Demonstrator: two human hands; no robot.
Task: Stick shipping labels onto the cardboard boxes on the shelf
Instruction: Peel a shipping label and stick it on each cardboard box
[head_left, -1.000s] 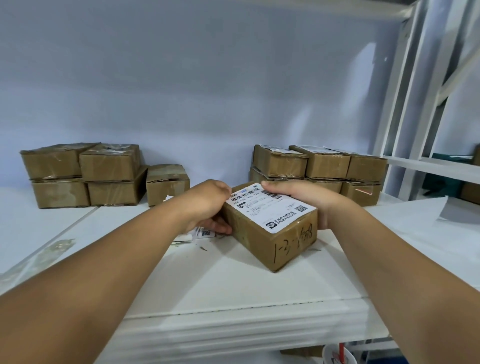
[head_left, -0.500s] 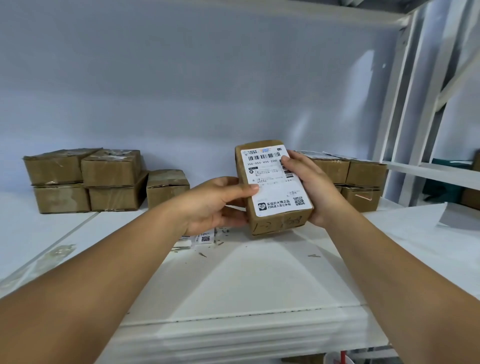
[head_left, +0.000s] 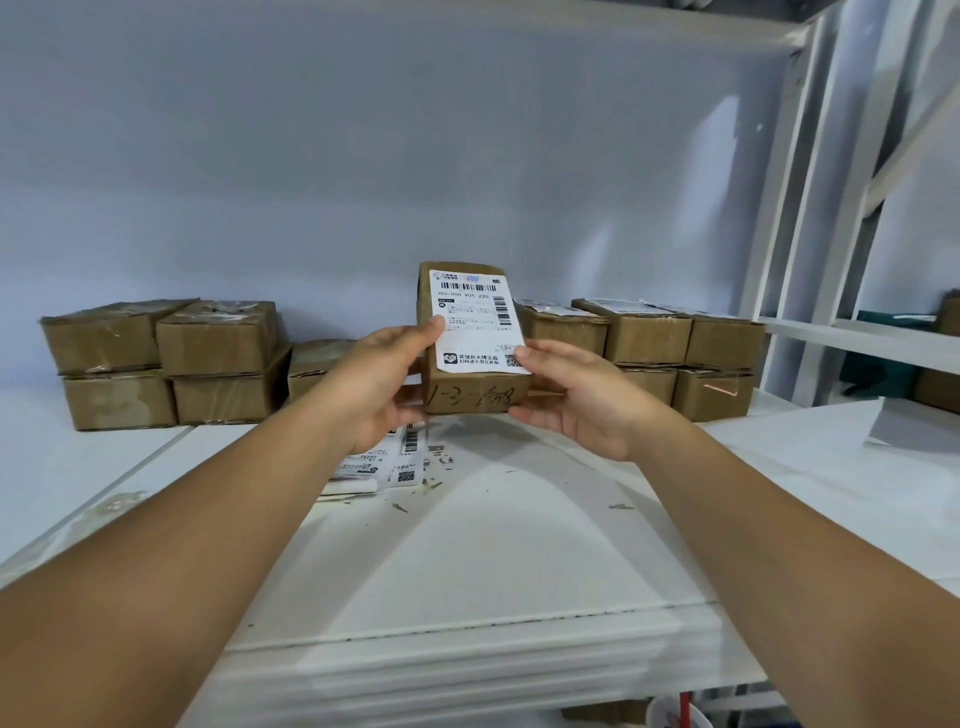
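I hold a small cardboard box (head_left: 475, 394) upright above the white shelf (head_left: 467, 545), its end with handwriting facing me. A white shipping label (head_left: 475, 322) with barcodes covers its upper face. My left hand (head_left: 376, 387) grips the box's left side, thumb on the label's left edge. My right hand (head_left: 576, 400) grips the right side from below, thumb at the label's lower right corner. More loose labels (head_left: 382, 462) lie on the shelf under my left hand.
Plain brown boxes (head_left: 166, 358) are stacked at the back left. Boxes with labels on top (head_left: 649, 338) are stacked at the back right. White shelf uprights (head_left: 810, 208) rise on the right. A loose white sheet (head_left: 909, 431) lies far right.
The box went from lying on the shelf to being lifted and tipped upright. It now sits higher and farther from me, with both hands shifted lower on its sides.
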